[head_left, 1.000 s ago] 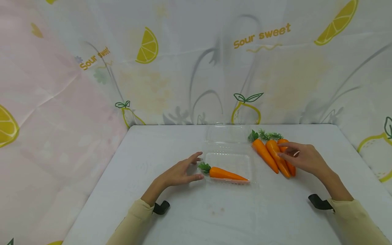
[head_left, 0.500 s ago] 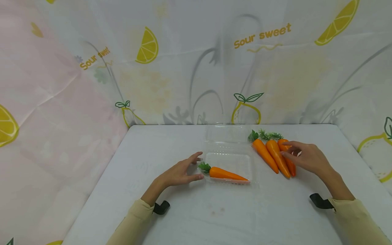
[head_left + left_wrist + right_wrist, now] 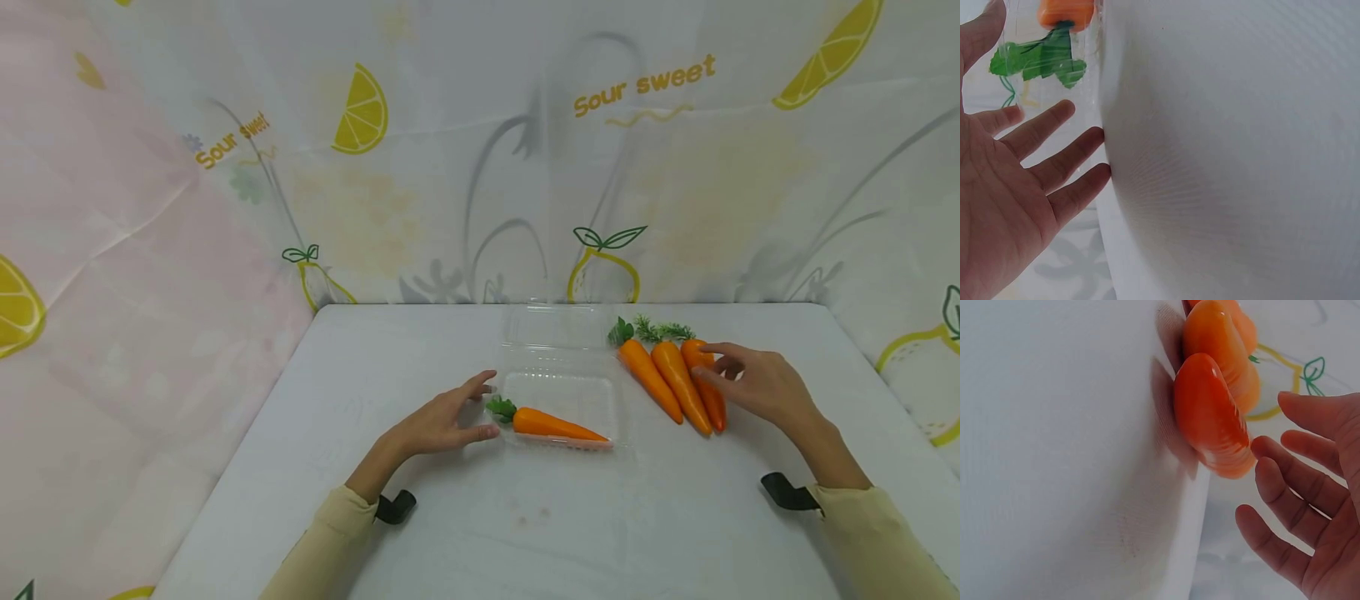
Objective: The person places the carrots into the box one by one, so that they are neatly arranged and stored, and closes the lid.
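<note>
An orange carrot [image 3: 557, 424] with green leaves lies along the near side of a clear plastic box [image 3: 577, 390], whose hinged lid [image 3: 555, 327] is folded back flat. My left hand [image 3: 442, 421] is at the box's left side, fingers spread around the corner by the leaves [image 3: 1047, 59]. Three more carrots lie side by side to the right of the box: a left one [image 3: 648, 379], a middle one [image 3: 678, 385] and a right one [image 3: 714, 406]. Beside the right carrot hovers my right hand [image 3: 767, 387], fingers loosely bent, nothing in them. Its fingertips come close to that carrot [image 3: 1210, 412].
Everything lies on a white table [image 3: 570, 533] with its far edge against a printed lemon curtain [image 3: 450, 167]. Feathery green tops [image 3: 663, 330] of the carrots reach toward that edge. A black wrist mount [image 3: 787, 492] sits below the right sleeve, another [image 3: 395, 507] by the left.
My right hand has drifted slightly to the right, from over the middle and right carrots to beside the right one. The left hand, box and carrots stay as they were.
</note>
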`<act>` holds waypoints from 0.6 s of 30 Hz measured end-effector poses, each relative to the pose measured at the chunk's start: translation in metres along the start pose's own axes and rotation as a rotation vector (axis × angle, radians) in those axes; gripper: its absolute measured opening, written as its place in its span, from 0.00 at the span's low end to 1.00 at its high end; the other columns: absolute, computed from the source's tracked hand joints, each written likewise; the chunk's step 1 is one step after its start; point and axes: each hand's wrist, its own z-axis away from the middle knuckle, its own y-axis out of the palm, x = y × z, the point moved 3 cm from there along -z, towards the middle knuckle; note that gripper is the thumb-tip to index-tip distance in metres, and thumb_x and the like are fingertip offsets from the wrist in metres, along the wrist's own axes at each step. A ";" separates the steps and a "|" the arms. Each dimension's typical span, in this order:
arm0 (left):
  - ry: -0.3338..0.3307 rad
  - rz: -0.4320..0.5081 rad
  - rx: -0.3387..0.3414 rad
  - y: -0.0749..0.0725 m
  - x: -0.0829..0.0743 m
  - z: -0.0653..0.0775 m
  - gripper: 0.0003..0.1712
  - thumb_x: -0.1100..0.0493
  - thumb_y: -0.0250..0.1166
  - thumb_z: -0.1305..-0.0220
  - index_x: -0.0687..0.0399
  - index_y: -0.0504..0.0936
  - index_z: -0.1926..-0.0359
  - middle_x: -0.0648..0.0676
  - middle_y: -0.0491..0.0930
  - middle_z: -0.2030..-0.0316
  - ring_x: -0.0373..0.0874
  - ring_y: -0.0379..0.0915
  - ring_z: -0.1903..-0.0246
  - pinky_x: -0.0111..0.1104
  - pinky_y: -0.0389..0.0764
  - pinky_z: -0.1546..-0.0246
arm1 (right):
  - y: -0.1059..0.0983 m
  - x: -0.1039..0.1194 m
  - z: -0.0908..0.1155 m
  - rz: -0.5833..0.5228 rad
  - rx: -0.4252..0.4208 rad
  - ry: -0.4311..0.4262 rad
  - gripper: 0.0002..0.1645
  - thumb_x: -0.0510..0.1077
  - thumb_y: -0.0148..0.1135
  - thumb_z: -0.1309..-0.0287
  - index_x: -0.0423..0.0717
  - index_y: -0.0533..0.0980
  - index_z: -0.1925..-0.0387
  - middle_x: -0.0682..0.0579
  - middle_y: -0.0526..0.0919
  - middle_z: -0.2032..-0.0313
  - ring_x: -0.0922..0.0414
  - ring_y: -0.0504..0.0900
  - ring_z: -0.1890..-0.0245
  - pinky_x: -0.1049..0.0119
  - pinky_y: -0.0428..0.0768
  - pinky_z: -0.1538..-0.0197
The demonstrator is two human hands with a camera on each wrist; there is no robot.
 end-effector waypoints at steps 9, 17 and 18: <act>0.001 -0.004 -0.002 0.001 0.001 0.001 0.51 0.33 0.63 0.38 0.40 0.50 0.22 0.55 0.72 0.36 0.50 0.65 0.35 0.52 0.64 0.36 | -0.001 -0.003 0.000 0.052 0.041 0.042 0.23 0.47 0.69 0.42 0.38 0.79 0.50 0.53 0.81 0.74 0.57 0.74 0.76 0.65 0.73 0.74; 0.002 -0.003 -0.008 0.001 0.001 0.001 0.50 0.33 0.63 0.38 0.39 0.50 0.22 0.55 0.72 0.35 0.50 0.65 0.35 0.52 0.64 0.36 | 0.001 -0.006 0.002 0.070 0.073 0.054 0.24 0.48 0.68 0.41 0.38 0.78 0.48 0.55 0.80 0.74 0.59 0.72 0.78 0.65 0.72 0.75; 0.000 -0.005 -0.007 0.001 0.001 0.001 0.50 0.33 0.63 0.38 0.39 0.50 0.22 0.54 0.72 0.35 0.50 0.65 0.35 0.52 0.64 0.36 | 0.001 -0.007 0.003 0.070 0.079 0.057 0.24 0.48 0.68 0.41 0.38 0.78 0.48 0.55 0.80 0.74 0.59 0.72 0.78 0.65 0.72 0.75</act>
